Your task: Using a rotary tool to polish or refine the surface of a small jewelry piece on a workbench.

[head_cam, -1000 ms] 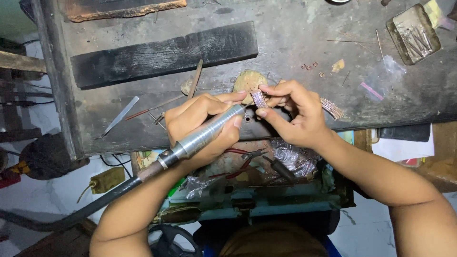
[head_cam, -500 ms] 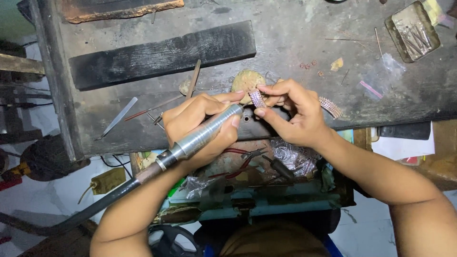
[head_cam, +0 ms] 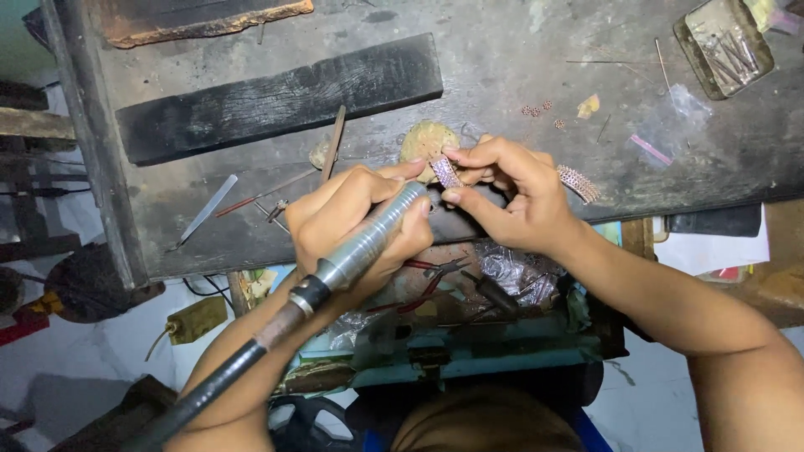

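Note:
My left hand [head_cam: 352,219] grips a metal rotary handpiece [head_cam: 373,238] with a black flexible shaft [head_cam: 226,381] running down to the lower left. Its tip points at a small studded pinkish band [head_cam: 445,172] pinched between thumb and fingers of my right hand [head_cam: 502,197]. Both hands meet over the front edge of a worn grey workbench [head_cam: 502,67]. The tool's bit is hidden between the fingers.
A long black block [head_cam: 276,99] lies across the bench, and a rusty-edged board [head_cam: 201,18] at the back. A metal tin of bits [head_cam: 724,46] is top right. A second studded band [head_cam: 578,182], thin tools [head_cam: 205,211] and pliers [head_cam: 435,272] in the tray below lie near.
Both hands stay nearly in place; the handpiece and the band shift only slightly against each other.

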